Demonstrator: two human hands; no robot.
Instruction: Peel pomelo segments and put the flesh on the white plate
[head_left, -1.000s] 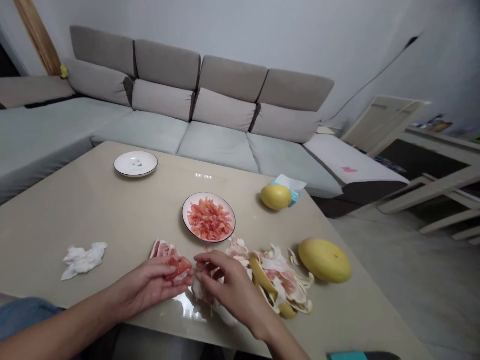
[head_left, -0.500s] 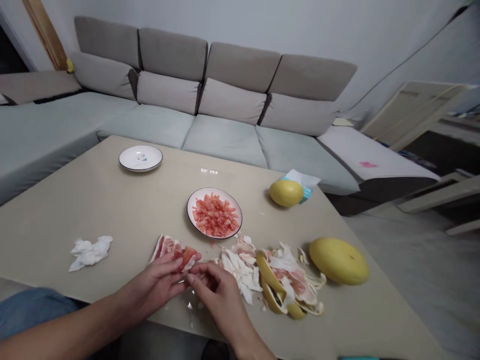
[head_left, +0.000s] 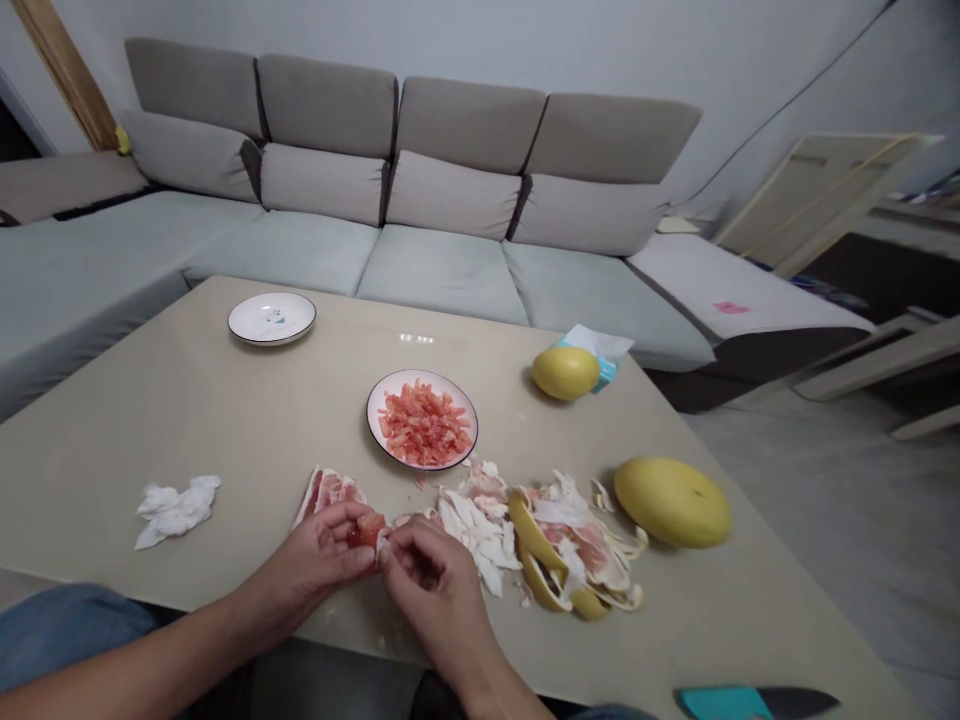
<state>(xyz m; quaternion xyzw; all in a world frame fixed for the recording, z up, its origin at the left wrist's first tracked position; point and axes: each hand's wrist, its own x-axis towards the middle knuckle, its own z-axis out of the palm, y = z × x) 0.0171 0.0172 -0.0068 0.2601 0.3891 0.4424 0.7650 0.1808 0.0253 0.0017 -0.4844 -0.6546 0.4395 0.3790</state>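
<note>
Nearside of plate (head_left: 386, 392), left hand (head_left: 328, 552) clamped fruit segment (head_left: 369, 527) in fingers — right hand (head_left: 435, 568) pinched its pale edge between fingertips

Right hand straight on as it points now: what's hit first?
The right hand would likely meet the red fruit piece held in the left hand; whether they already touch is unclear.

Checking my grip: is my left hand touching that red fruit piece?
Touching: the head view shows your left hand cupping the red fruit piece, with no gap.
</note>
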